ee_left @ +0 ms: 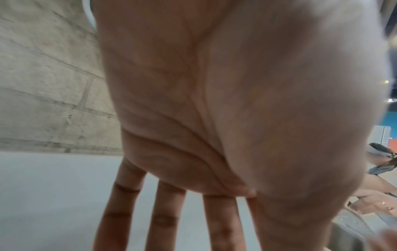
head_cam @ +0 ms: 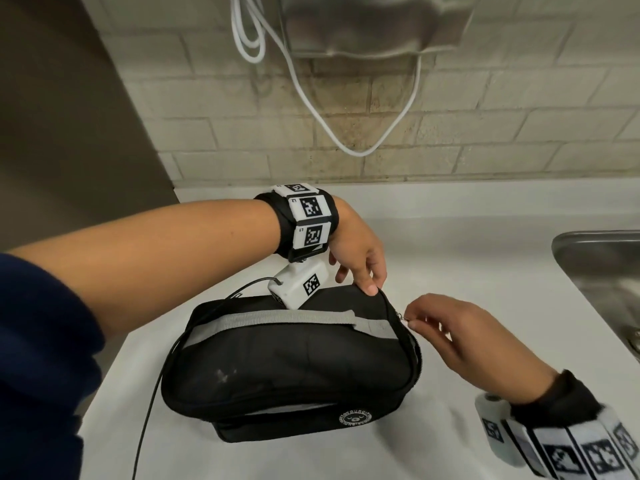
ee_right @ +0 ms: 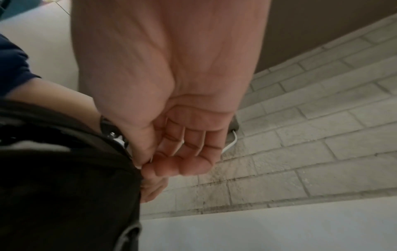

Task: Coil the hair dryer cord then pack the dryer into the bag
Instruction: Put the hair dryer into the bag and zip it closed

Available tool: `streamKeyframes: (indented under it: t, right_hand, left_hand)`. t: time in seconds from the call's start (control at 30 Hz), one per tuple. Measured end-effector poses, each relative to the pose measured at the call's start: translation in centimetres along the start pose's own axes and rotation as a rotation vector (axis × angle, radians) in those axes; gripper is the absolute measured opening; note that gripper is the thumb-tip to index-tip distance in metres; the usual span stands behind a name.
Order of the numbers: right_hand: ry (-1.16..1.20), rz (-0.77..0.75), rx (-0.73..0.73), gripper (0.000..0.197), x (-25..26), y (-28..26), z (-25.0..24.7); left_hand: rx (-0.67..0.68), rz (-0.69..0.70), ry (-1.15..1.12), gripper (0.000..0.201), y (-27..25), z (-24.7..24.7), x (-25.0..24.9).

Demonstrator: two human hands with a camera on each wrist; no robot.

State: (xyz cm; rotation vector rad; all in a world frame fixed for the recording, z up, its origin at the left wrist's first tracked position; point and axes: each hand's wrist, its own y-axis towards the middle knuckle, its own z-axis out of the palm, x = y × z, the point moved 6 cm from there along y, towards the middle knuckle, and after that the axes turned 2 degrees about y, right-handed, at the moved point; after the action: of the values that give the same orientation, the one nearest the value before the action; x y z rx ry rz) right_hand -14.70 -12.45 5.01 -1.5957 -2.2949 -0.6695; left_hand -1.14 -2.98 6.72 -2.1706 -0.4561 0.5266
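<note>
The black bag [head_cam: 294, 362] lies on the counter [head_cam: 467, 271]. My right hand [head_cam: 460, 341] pinches the zipper pull [head_cam: 402, 318] at its right end. My left hand [head_cam: 360, 254], fingers straight, presses the far corner. If I tug crookedly, the zipper could snag or the bag could slide.

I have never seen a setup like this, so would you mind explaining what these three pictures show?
There is no machine here: a person wears three cameras. The big picture comes from the head, looking down; the other two come from small cameras strapped to each wrist, looking along the palms. A black bag lies on a white counter beside a sink. The left hand rests on the bag's far corner, while the right hand pinches the zip pull.
</note>
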Motion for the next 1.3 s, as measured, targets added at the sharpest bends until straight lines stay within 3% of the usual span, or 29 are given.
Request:
streamKeyframes:
  t: [0.2, 0.37, 0.47, 0.53, 0.7, 0.8, 0.87, 0.97, 1.03, 1.17, 1.3]
  right_hand:
    - [-0.035, 0.099, 0.048, 0.009, 2.4, -4.6, 0.9]
    - [0.176, 0.236, 0.03, 0.021, 6.3, -5.8, 4.0]
    - [0.348, 0.238, -0.009, 0.011, 8.6, -4.8, 6.2]
    - [0.44, 0.255, -0.04, 0.008, 8.9, -4.4, 6.4]
    - [0.564, 0.279, -0.166, 0.017, 8.5, -5.0, 4.8]
    - [0.59, 0.256, -0.185, 0.026, 8.2, -5.3, 4.9]
    - [0.567, 0.229, -0.174, 0.024, 8.1, -5.4, 5.2]
    - [0.438, 0.181, -0.192, 0.021, 8.1, -5.8, 5.8]
    - [0.366, 0.139, -0.221, 0.022, 8.2, -6.0, 6.1]
    - [0.255, 0.009, -0.244, 0.024, 9.2, -5.9, 5.9]
    - [0.131, -0.102, -0.152, 0.034, 10.0, -5.4, 6.1]
  left_hand:
    - [-0.019, -0.042, -0.022, 0.019, 0.0, -0.2, 0.9]
    - [-0.056, -0.058, -0.003, 0.019, -0.2, 0.0, 1.0]
    - [-0.126, -0.087, 0.066, 0.023, -0.9, -0.3, 0.4]
    - [-0.272, -0.134, 0.16, 0.026, -3.0, -1.3, -0.1]
    - [-0.84, -0.191, 0.224, 0.023, -14.3, -1.0, -4.1]
    - [-1.012, -0.187, 0.006, 0.032, -19.3, 4.6, -7.5]
    - [-0.951, -0.22, -0.22, 0.037, -18.9, 9.9, -8.8]
    - [-0.82, -0.258, -0.556, 0.036, -14.4, 16.6, -9.2]
    - [-0.846, -0.271, -0.794, 0.031, -11.6, 19.4, -8.7]
    - [-0.973, -0.182, -1.254, 0.022, -7.6, 21.1, -8.7]
    - [-1.081, -0.147, -1.348, 0.024, -6.2, 20.6, -8.8]
